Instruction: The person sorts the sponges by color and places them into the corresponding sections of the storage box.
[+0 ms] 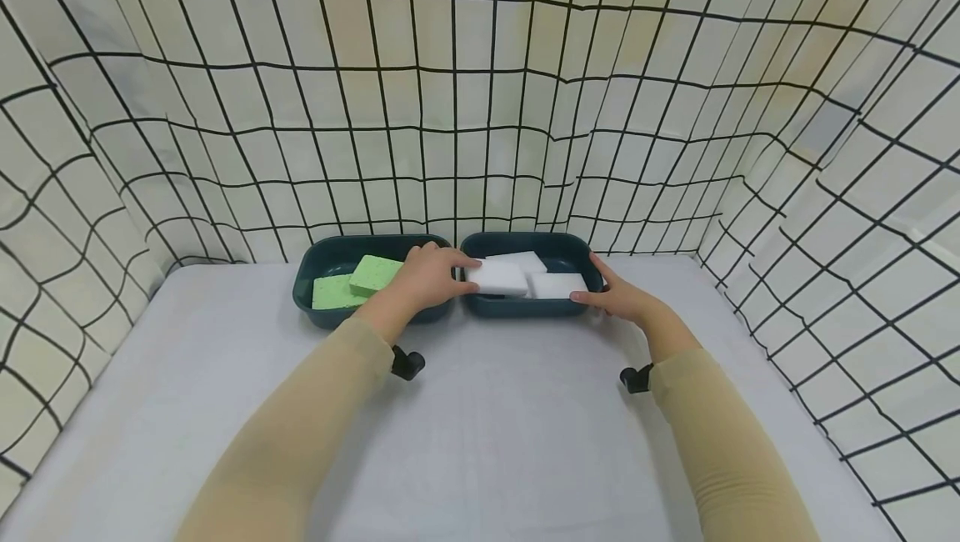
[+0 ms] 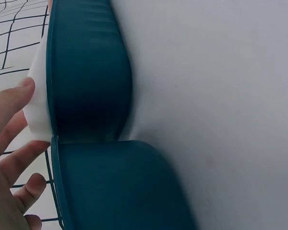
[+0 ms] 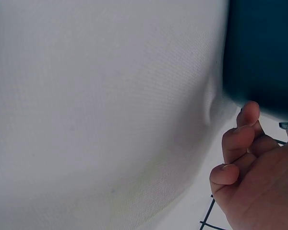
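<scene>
Two dark teal bins stand side by side at the back of the table. Several white sponge-like blocks lie in the right bin (image 1: 525,308). My left hand (image 1: 429,277) reaches over the inner end of the left bin (image 1: 330,248) and pinches the left white block (image 1: 497,278) between thumb and fingers. In the left wrist view, the thumb (image 2: 26,86) lies against this block just above the rim. My right hand (image 1: 626,298) grips the right bin's outer end, thumb over the front rim near another white block (image 1: 557,285), curled fingers (image 3: 237,136) outside the wall.
Light green sponges (image 1: 375,273) lie in the left bin. A white cloth covers the table (image 1: 510,425). Black wire grid (image 1: 450,108) rises behind the bins and along both sides. Each wrist carries a small black camera mount (image 1: 408,363).
</scene>
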The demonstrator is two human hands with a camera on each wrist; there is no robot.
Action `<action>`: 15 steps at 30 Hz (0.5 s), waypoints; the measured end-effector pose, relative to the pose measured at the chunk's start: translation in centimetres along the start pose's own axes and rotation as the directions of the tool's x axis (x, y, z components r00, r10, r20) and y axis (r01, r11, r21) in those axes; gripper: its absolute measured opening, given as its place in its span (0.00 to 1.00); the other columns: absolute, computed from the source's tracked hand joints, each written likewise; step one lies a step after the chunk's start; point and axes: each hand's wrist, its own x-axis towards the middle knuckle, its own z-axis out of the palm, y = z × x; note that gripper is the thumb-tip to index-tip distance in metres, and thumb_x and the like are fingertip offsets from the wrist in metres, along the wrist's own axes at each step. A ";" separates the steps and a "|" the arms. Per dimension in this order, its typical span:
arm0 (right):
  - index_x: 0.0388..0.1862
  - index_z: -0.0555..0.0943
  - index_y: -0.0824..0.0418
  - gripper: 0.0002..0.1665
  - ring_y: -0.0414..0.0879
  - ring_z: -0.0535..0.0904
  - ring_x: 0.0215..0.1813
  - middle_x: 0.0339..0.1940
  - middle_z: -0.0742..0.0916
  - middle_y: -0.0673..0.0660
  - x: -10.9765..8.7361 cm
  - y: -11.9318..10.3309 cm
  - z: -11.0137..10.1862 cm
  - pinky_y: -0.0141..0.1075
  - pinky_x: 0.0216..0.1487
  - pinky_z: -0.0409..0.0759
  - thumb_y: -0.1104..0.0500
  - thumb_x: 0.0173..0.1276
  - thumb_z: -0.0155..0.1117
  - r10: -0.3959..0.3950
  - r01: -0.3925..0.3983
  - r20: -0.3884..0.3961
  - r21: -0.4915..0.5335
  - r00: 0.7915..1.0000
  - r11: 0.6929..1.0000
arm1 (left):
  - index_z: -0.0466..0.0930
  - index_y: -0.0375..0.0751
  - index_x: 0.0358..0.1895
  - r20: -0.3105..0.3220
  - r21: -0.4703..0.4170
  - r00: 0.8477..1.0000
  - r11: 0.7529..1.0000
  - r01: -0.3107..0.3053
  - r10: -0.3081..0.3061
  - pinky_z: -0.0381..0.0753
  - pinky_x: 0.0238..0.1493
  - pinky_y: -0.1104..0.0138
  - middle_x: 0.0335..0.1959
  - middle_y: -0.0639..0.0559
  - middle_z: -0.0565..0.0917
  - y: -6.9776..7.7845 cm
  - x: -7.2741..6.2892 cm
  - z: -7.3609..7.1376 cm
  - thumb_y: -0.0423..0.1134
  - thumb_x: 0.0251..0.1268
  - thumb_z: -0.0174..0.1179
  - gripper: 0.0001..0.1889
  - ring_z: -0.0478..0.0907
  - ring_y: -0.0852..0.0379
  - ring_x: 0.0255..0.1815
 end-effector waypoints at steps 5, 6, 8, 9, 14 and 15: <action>0.79 0.30 0.30 0.70 0.63 0.69 0.69 0.82 0.48 0.63 0.4 0.3 -0.1 0.63 0.73 0.52 0.24 0.53 0.67 0.010 -0.010 0.007 0.008 1.000 1.000 | 0.79 0.64 0.64 0.013 0.014 1.000 1.000 -0.010 0.010 0.65 0.57 0.54 0.65 0.55 0.78 0.4 0.2 0.3 0.60 0.62 0.65 0.26 0.68 0.48 0.56; 0.79 0.30 0.29 0.70 0.63 0.69 0.69 0.82 0.48 0.63 0.4 0.3 -0.2 0.63 0.73 0.52 0.24 0.53 0.67 0.010 -0.011 0.007 0.007 1.000 1.000 | 0.79 0.64 0.64 0.013 0.018 1.000 1.000 -0.008 0.008 0.65 0.57 0.54 0.65 0.55 0.78 0.5 0.3 0.3 0.60 0.62 0.65 0.26 0.69 0.48 0.56; 0.79 0.31 0.29 0.69 0.63 0.70 0.69 0.82 0.49 0.63 0.4 0.3 -0.1 0.62 0.74 0.53 0.24 0.53 0.68 0.013 -0.013 0.001 0.009 1.000 1.000 | 0.79 0.64 0.64 0.017 0.036 1.000 0.999 -0.007 0.007 0.64 0.56 0.55 0.65 0.55 0.78 0.5 0.5 0.5 0.61 0.62 0.65 0.26 0.69 0.48 0.55; 0.80 0.32 0.29 0.69 0.62 0.70 0.69 0.82 0.49 0.63 0.3 0.3 -0.1 0.62 0.74 0.53 0.24 0.53 0.68 0.013 -0.013 -0.002 0.011 1.000 1.000 | 0.78 0.65 0.65 0.022 0.045 1.000 0.999 -0.004 0.003 0.63 0.56 0.55 0.65 0.56 0.78 0.6 0.6 0.6 0.61 0.63 0.64 0.26 0.69 0.48 0.54; 0.80 0.31 0.32 0.68 0.64 0.68 0.70 0.82 0.46 0.64 0.0 0.0 -0.1 0.63 0.73 0.53 0.24 0.55 0.66 0.000 0.000 0.002 0.006 1.000 1.000 | 0.78 0.66 0.65 0.054 0.069 0.998 0.997 0.017 -0.020 0.61 0.53 0.55 0.64 0.56 0.78 0.6 1.2 0.9 0.61 0.62 0.65 0.27 0.67 0.49 0.52; 0.80 0.31 0.32 0.69 0.64 0.67 0.71 0.82 0.45 0.64 0.0 0.0 -0.1 0.63 0.73 0.53 0.24 0.55 0.66 -0.002 0.002 0.005 0.005 1.000 1.000 | 0.78 0.67 0.65 0.055 0.069 0.998 0.997 0.019 -0.023 0.60 0.53 0.55 0.64 0.57 0.78 0.6 1.3 0.9 0.61 0.62 0.65 0.27 0.67 0.49 0.52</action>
